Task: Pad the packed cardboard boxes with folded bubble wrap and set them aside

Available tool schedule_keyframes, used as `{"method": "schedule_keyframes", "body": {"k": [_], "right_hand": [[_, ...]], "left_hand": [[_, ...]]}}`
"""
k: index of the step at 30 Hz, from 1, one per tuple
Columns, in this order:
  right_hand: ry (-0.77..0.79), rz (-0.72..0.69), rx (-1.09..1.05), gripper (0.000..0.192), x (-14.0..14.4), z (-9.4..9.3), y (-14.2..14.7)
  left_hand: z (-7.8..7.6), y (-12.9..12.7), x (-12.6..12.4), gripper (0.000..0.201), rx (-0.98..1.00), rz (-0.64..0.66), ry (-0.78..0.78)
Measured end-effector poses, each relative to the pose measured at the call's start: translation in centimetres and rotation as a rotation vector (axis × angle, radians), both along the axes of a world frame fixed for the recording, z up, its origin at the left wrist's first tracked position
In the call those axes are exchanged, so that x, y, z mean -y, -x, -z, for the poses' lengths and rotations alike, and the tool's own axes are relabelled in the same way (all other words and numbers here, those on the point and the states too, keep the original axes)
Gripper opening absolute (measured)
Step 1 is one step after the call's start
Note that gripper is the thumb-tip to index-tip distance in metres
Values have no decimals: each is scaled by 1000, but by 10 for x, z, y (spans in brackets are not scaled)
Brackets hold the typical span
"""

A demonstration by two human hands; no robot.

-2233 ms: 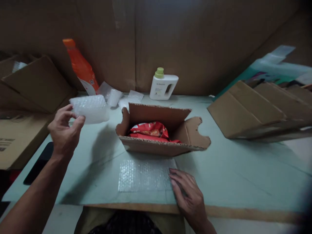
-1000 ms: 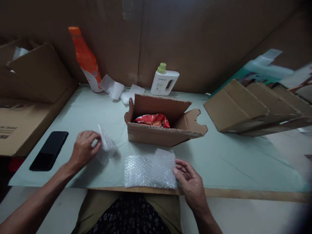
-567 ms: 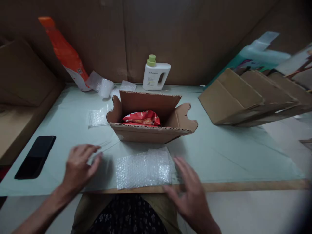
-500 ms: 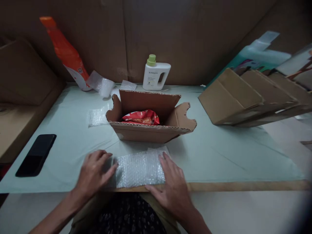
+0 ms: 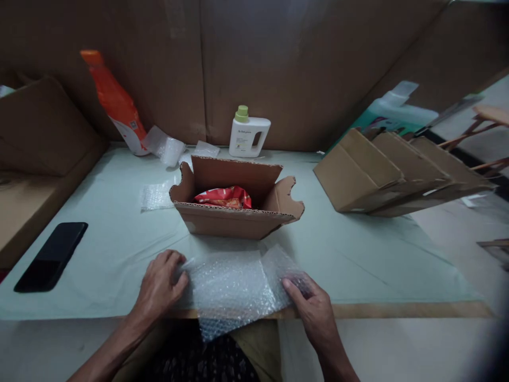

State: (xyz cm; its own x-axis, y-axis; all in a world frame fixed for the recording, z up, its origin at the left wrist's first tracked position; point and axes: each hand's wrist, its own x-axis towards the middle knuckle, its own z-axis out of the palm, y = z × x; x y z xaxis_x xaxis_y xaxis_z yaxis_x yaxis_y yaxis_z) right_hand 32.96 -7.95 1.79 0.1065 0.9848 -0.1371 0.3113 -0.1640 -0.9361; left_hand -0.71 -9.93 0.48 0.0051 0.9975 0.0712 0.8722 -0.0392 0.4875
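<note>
Both hands grip one sheet of bubble wrap lying at the near edge of the table, its front corner hanging over the edge: the left hand has its fingers curled shut on the sheet's left edge, and the right hand pinches the right edge between thumb and fingers. Just behind the sheet stands one open cardboard box with one red packet already inside, flaps still up; judging by this, the box is part filled, nothing is wrapped yet in the sheet, and closing remains undone. Counted: one more small piece of bubble wrap lies left of the box, a few loose pieces sit by one orange bottle, one white bottle with a green cap stands at the back, one black phone rests at the left, and a stack of folded cartons, their number unclear, leans at the right
</note>
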Motion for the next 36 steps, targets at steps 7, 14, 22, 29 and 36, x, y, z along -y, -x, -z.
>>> {"method": "schedule_keyframes", "body": {"k": [7, 14, 22, 29, 36], "right_hand": [[-19, -141, -32, 20, 16, -32, 27], [-56, -167, -360, 18, 51, -53, 23], [44, -103, -6, 29, 23, -22, 19], [-300, -151, 792, 46, 9, 8, 16], [-348, -328, 1043, 30, -16, 17, 46]], "left_hand": [[-30, -31, 1, 68, 191, 273, -179], [-42, -43, -18, 56, 578, 692, 308], [-44, 21, -17, 25, 694, 309, 620], [-23, 25, -29, 49, -114, 171, 170], [-16, 15, -33, 18, -200, 290, 279]]}}
